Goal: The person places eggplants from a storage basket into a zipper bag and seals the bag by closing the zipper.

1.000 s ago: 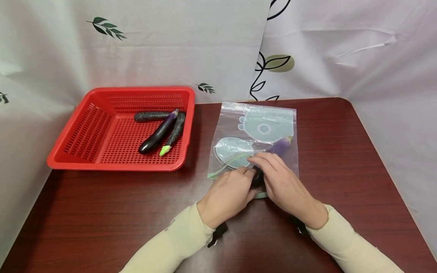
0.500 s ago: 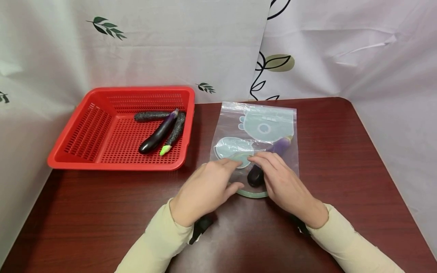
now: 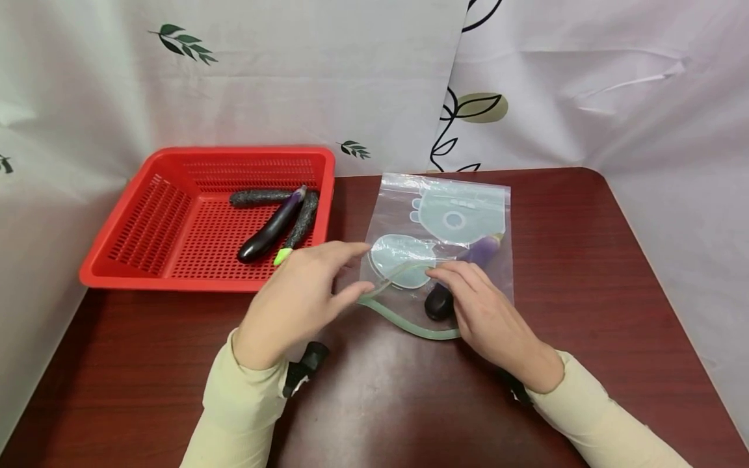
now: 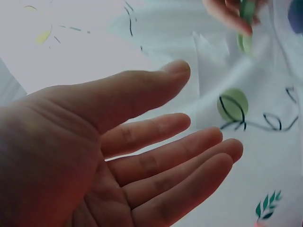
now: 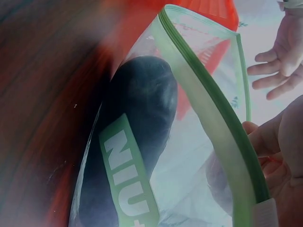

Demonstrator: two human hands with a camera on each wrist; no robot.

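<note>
In the head view, a clear zip bag (image 3: 404, 250) with pale blue prints lies on the table, its green-edged mouth gaping toward me. Inside it is a dark eggplant (image 3: 439, 303), its purple stem end pointing away. My right hand (image 3: 490, 318) holds the bag's mouth at the right; the right wrist view shows its fingers at the green zip strip (image 5: 215, 104). My left hand (image 3: 295, 296) is in the air left of the bag, thumb and fingers spread. Nothing lies in that palm in the left wrist view.
A red plastic basket (image 3: 193, 284) stands at the back left. In it lie another eggplant (image 3: 270, 231) and two dark, bumpy cucumber-like vegetables, one with a bright green end (image 3: 283, 255). White patterned cloth (image 3: 281, 84) hangs behind the brown table (image 3: 585, 273).
My left hand has let go of the bag's mouth and moved left toward the basket, its fingers spreading. The bag's mouth now shows wider. My right hand has stayed in place.
</note>
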